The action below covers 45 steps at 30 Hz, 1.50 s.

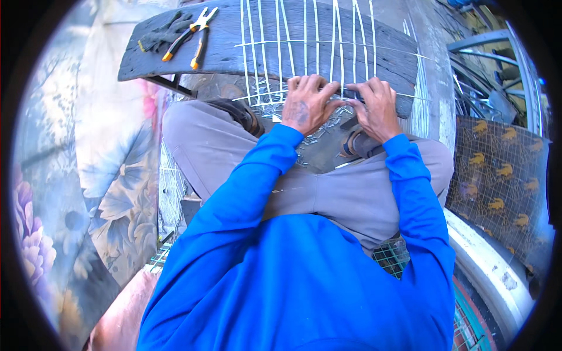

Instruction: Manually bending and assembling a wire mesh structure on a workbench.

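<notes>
Left hand (308,105) and right hand (376,106) are pinching the near crosspiece (269,93) of a pale lattice (305,35).
They are gripping narrowly; the lattice is lying across the bench (227,41), overhanging its near edge, pliers (201,51) resting at left.

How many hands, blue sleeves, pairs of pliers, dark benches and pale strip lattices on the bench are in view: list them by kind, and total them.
Hands: 2 (left hand, right hand)
Blue sleeves: 2 (left sleeve, right sleeve)
Pair of pliers: 1
Dark bench: 1
Pale strip lattice: 1
Total: 7
</notes>
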Tool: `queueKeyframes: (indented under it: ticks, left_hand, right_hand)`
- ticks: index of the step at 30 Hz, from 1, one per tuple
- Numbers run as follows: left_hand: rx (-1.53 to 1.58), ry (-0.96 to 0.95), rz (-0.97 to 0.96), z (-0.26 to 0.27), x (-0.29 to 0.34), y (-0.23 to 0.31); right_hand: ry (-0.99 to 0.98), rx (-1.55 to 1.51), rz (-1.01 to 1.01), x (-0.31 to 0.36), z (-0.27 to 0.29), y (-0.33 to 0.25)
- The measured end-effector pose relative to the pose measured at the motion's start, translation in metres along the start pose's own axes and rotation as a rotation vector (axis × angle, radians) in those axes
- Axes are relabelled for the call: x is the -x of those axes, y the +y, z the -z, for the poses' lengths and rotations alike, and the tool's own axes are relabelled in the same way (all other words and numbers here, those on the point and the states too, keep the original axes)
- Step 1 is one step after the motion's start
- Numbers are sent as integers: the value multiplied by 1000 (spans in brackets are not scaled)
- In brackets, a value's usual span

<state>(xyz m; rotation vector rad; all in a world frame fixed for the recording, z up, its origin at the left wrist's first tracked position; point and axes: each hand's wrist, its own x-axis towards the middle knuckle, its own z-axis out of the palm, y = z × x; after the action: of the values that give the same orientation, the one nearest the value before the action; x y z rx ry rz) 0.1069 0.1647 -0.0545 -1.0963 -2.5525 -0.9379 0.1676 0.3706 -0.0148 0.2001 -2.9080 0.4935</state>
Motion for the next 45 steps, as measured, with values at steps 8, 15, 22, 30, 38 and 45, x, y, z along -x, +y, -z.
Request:
queueKeyframes:
  ticks: [8,15,22,30,38,45]
  left_hand:
    - [25,70,-21,4,-5,-7]
    - [31,-37,28,12,-6,-4]
    - [-33,-18,40,20,-10,6]
    - [8,-94,-11,9,-20,20]
    - [58,-61,6,9,-20,15]
    - [119,-67,47,43,-37,-34]
  right_hand:
    - [27,-11,8,-5,-5,-1]
    - [22,-4,31,-2,7,-2]
    - [36,28,-182,9,39,7]
    - [59,68,-105,15,29,17]
    - [58,62,-43,10,23,21]
    - [20,31,-144,14,28,20]
